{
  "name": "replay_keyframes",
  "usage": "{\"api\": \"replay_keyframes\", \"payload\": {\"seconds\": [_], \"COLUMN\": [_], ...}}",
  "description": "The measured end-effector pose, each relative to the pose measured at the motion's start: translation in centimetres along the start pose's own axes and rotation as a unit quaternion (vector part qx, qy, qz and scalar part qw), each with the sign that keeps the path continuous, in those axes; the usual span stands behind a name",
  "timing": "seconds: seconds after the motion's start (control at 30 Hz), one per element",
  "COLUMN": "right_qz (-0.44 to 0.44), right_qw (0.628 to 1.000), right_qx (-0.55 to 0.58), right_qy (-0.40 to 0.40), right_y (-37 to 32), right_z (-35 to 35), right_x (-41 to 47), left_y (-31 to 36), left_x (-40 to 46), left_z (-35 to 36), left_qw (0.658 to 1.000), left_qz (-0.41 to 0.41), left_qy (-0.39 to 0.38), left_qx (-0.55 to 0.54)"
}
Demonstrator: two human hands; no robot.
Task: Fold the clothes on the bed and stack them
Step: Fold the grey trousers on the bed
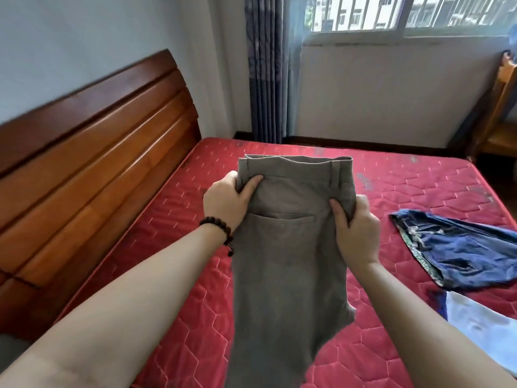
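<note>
Grey trousers [288,247] hang in the air above the red quilted mattress [179,233], waistband up and back pocket facing me, legs dropping toward the bottom of the view. My left hand [226,203] grips the left side just below the waistband, thumb on the front of the cloth. My right hand [356,231] grips the right side a little lower. A crumpled blue denim garment [461,253] lies on the mattress to the right. A white garment [481,329] lies nearer me at the right edge.
A wooden headboard [92,163] runs along the bed's left side. Behind the bed stand a white wall, a blue curtain [265,68] and a window. A wooden chair [500,116] stands at the far right beside the bed.
</note>
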State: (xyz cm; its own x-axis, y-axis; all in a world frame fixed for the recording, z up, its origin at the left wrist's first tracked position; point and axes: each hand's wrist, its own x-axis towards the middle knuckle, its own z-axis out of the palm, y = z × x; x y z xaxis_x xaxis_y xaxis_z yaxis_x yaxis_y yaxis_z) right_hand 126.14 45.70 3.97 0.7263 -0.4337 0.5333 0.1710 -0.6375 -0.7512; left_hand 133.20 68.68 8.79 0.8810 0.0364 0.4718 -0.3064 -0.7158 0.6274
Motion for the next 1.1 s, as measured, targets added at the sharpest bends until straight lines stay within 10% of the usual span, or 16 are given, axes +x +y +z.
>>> {"api": "replay_keyframes", "payload": {"seconds": [0.4,0.67,0.93,1.1], "right_qz": [0.146,0.215,0.357,0.323], "right_qw": [0.985,0.969,0.851,0.864], "right_qx": [0.005,-0.068,-0.244,-0.267], "right_qy": [-0.096,-0.105,-0.298,-0.278], "right_y": [14.9,29.9,44.6,47.7], "right_z": [17.0,27.1,32.6,34.1], "right_x": [3.6,4.9,0.1,-2.8], "left_y": [-16.6,-27.7,-37.9,-39.0], "left_x": [8.1,9.9,2.5,0.1], "left_z": [17.9,34.1,47.5,50.6], "left_qw": [0.965,0.967,0.885,0.910], "left_qz": [-0.062,-0.084,-0.274,-0.238], "left_qy": [-0.223,-0.208,-0.374,-0.315], "left_qx": [-0.126,-0.123,0.045,0.129]}}
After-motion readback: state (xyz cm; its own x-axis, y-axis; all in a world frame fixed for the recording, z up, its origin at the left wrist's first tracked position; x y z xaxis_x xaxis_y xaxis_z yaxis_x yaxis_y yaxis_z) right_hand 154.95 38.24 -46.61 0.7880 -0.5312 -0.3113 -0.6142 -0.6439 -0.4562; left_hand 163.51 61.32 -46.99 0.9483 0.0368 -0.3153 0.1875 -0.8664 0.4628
